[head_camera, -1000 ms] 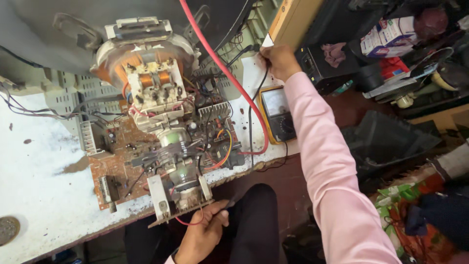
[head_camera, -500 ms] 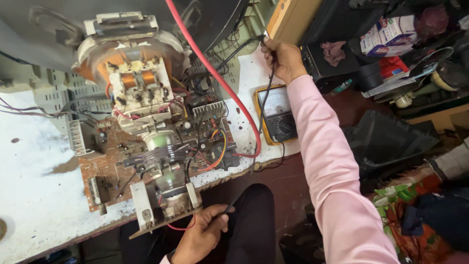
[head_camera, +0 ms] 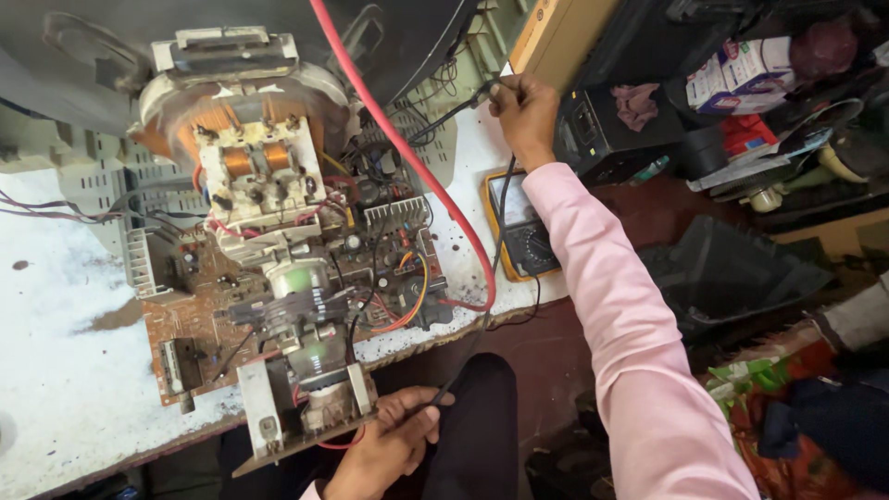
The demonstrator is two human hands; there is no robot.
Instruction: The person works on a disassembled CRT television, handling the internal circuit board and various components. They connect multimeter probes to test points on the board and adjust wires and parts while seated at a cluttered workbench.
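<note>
Probe — pinched between left fingers.

Two thin black probes — both gripped

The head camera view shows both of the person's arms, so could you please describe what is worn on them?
The right arm wears a long, plain pale pink sleeve reaching the wrist. Both the right hand and left hand are bare, without gloves; no rings or watch show. A sliver of pink cuff appears at the left wrist.
</note>
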